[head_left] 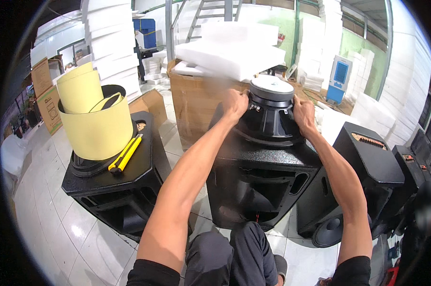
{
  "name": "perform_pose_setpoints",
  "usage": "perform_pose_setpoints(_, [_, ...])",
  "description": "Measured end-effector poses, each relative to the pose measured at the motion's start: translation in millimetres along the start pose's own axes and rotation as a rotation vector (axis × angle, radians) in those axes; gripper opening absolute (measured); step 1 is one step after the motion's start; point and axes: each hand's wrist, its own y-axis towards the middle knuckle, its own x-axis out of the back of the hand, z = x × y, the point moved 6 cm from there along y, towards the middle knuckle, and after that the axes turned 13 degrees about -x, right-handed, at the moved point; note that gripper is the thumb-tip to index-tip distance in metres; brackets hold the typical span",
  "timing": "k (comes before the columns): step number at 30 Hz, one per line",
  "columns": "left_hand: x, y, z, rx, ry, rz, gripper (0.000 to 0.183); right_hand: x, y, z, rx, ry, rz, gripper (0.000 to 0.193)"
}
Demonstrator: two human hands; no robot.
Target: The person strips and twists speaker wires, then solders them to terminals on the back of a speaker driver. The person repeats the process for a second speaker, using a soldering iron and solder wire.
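Observation:
A black loudspeaker driver (268,121) rests face down on top of a black speaker cabinet (258,164), its round magnet with a pale top (271,86) facing up. At the magnet's left side my left hand (236,105) is closed, fingers curled against it. My right hand (304,114) is closed at the opposite side of the driver, fingertips partly hidden behind it. To the left stands another black cabinet (149,159), bearing rolled pale-yellow sheets (96,131) on a black round part. Beside the rolls lies a yellow utility knife (125,153).
Behind the driver, a large cardboard box (191,102) is topped with white foam blocks (230,52). More black speaker cabinets (368,152) stand at the right. A blue and white air cooler (339,78) and tall foam stacks (110,43) are farther back. White tiles (87,229) cover the floor.

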Motion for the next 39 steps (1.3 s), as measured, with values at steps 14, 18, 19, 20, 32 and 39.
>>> perform_pose_setpoints(14, [206.8,-160.1,-223.3,-0.457,0.108,-0.029,0.041,189.4,-236.3,77.5,0.205,0.272,-0.005,0.05])
perform_pose_setpoints(18, [206.1,-270.4,-216.4,-0.218,-0.043,0.119,0.04,228.1,-364.3,-22.3,0.539,-0.411,-0.19,0.026])
perform_pose_setpoints(19, [208.1,-300.7,-211.1,-0.155,-0.094,0.132,0.037,234.2,-388.5,-48.6,0.428,-0.357,-0.149,0.027])
perform_pose_setpoints(20, [210.9,-331.8,-200.5,-0.096,-0.117,0.144,0.036,218.7,-404.9,-50.5,0.363,-0.2,-0.09,0.019])
perform_pose_setpoints(32, [177.4,-530.5,-69.7,0.075,0.012,-0.013,0.042,94.1,-493.7,-162.7,-0.044,0.093,0.39,0.04])
perform_pose_setpoints(39, [157.7,-525.2,-35.1,0.16,0.02,0.014,0.039,44.7,-473.4,-195.9,-0.073,0.111,0.403,0.043])
